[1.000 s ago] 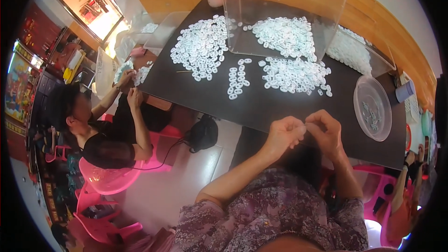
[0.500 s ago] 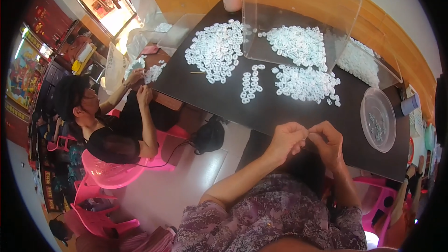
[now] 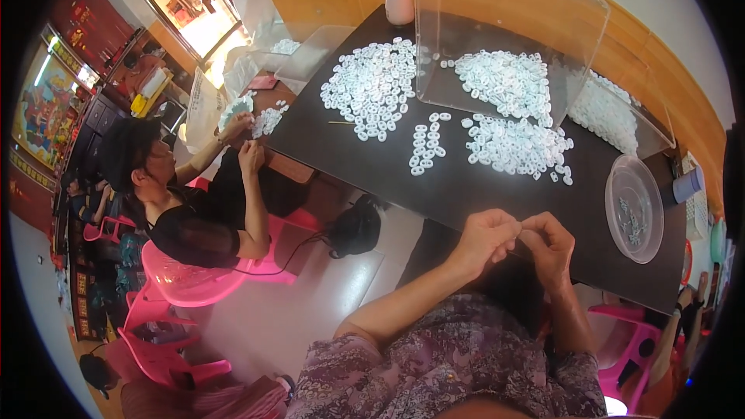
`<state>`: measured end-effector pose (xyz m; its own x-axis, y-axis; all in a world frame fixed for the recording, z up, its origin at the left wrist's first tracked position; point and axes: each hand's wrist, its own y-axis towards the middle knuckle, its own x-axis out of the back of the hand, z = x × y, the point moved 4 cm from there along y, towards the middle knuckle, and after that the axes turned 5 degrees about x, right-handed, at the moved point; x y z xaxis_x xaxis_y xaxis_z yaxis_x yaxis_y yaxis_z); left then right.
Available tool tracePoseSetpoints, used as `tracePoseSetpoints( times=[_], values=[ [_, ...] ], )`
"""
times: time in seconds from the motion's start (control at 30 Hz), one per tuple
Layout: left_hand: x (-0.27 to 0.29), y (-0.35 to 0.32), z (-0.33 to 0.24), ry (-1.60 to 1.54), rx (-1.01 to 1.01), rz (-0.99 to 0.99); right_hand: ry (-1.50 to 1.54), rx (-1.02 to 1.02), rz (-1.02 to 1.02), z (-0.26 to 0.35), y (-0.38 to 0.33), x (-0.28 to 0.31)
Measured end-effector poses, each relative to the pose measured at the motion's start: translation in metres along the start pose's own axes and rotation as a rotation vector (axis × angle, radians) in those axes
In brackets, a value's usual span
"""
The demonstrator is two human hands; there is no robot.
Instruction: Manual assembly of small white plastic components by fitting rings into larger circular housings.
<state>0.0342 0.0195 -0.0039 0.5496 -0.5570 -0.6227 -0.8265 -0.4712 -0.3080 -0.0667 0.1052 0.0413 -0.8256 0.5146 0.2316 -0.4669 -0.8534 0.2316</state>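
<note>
Head view: left hand [image 3: 487, 239] and right hand [image 3: 548, 244] each press thumb and fingers together, fingertips meeting; any held item is indiscernible. White links [image 3: 518, 147] lie piled on table [image 3: 357, 164]. Round tray [image 3: 650, 186] contains grey-green pieces [image 3: 632, 221]; clear bin [image 3: 652, 136], white pieces [image 3: 605, 118].

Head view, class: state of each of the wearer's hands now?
Left hand: closed in a pinch; contents unclear.
Right hand: pinched closed too; contents unclear.

The wearer's top [image 3: 454, 353] is mottled purple-grey and short-sleeved.

Left hand [image 3: 487, 239] pinching something indistinct, clear box [image 3: 508, 15] cropped above
</note>
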Motion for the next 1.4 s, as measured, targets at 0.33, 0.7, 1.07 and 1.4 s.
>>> tracePoseSetpoints(
  times=[0.33, 0.7, 1.07, 1.4],
  values=[
    [0.002, -0.003, -0.018, 0.193, -0.127, -0.052, -0.032, 0.044, -0.11, -0.009, 0.007, 0.003],
    [-0.005, 0.009, -0.014, 0.175, -0.163, -0.081, -0.06, 0.003, -0.093, -0.017, 0.008, 0.01],
    [-0.006, 0.006, -0.007, 0.222, -0.209, -0.105, -0.116, 0.045, -0.103, -0.024, 0.006, 0.002],
    [-0.003, -0.001, -0.001, 0.522, -0.511, -0.263, -0.346, 0.367, -0.166, -0.019, 0.009, -0.01]
  ],
)
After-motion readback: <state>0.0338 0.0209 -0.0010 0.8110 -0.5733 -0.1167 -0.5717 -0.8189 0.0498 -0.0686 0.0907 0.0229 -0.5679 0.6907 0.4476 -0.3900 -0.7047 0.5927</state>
